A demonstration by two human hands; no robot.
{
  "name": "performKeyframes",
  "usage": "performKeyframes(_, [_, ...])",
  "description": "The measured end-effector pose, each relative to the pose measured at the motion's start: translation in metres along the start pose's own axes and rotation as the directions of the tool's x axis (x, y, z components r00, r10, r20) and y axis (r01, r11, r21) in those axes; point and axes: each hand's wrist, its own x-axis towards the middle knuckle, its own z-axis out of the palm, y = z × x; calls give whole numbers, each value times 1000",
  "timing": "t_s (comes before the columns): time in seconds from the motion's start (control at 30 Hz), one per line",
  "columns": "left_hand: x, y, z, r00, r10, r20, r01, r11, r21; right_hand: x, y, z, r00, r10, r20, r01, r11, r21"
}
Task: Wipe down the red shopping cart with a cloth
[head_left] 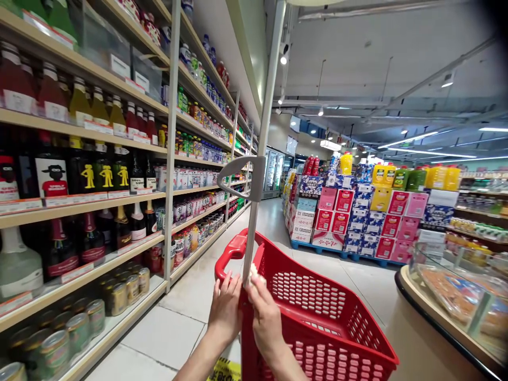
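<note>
A red plastic shopping basket (309, 312) with oval holes stands in front of me, with a metal pole (265, 116) rising at its near left corner. My right hand (265, 315) pinches a small white cloth (253, 271), perhaps a tissue, against the lower part of the pole. Beside it, my left hand (227, 306) rests its outstretched fingers on the red plastic just below the basket's handle (230, 254). The inside of the basket shows bare red walls. Higher on the pole sits a grey plastic loop grip (242, 177).
Shelves (130, 143) of bottles and cans line the left side. Ahead on the right, stacked drink cartons (337, 211) stand on blue pallets (309, 247). A curved counter (428, 317) with packaged food is close on the right. Pale floor tiles (159, 336) run between them.
</note>
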Motion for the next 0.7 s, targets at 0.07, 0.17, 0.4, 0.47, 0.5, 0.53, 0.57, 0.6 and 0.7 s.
performKeyframes(0.07, [0,-11,1,998,4,-60,-4,1000,0,59,-16,-6,982,-94,-163,102,994,41])
performKeyframes(0.17, [4,-28,2,991,-39,-131,34,999,-40,145,-19,-21,917,-259,-302,272,962,-1])
performKeyframes(0.4, [6,-37,1,992,35,-122,-58,980,-191,118,5,0,792,-600,112,610,768,-194])
performKeyframes(0.47, [1,-35,0,994,26,-102,-49,972,-232,77,14,3,746,-631,210,664,730,-164])
performKeyframes(0.5, [-1,-33,-1,995,23,-93,-46,967,-251,66,17,2,717,-651,251,692,709,-139])
performKeyframes(0.53, [-2,-32,-1,996,17,-84,-39,963,-266,65,20,-1,687,-670,281,717,688,-111])
performKeyframes(0.57, [-2,-31,-2,997,9,-74,-29,960,-278,73,21,-4,667,-683,299,732,675,-90])
performKeyframes(0.6, [-2,-30,-3,998,2,-63,-20,958,-285,90,21,-8,666,-685,296,733,675,-86])
performKeyframes(0.7, [0,-28,-7,999,-11,-31,2,959,-284,156,15,-21,789,-592,164,614,768,-182])
